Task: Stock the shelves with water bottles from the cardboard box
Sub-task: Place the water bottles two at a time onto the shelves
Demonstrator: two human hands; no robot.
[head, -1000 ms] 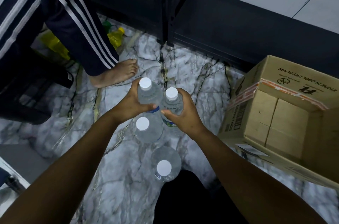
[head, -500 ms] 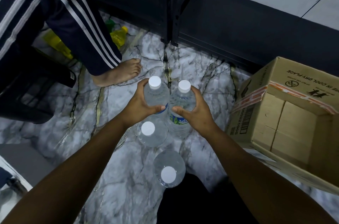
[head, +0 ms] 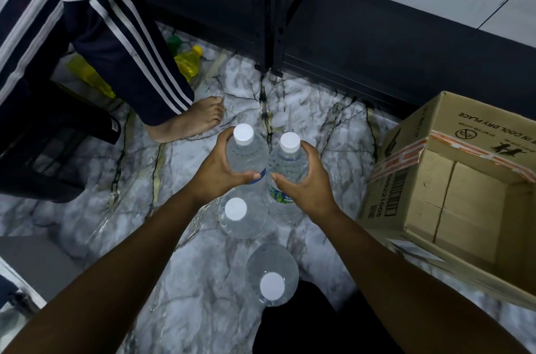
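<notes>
Partly hidden behind left hand [head: 216, 177]: water bottle [head: 246, 155] label.

I see clear bottles with white caps: one under my left fingers [head: 229, 137], its label edge [head: 262, 173] blue by the thumb, and one under my right fingers [head: 311, 150], its label [head: 277, 197] green and blue. Beyond the fingertips, the floor [head: 313, 110] is grey-white marble with dark veins. Right of my fingers, the cardboard box [head: 475, 133] is brown with orange-striped tape.

clear plastic bottles [head: 247, 156], matt cardboard box [head: 429, 179], glossy marble floor [head: 203, 281]
</notes>
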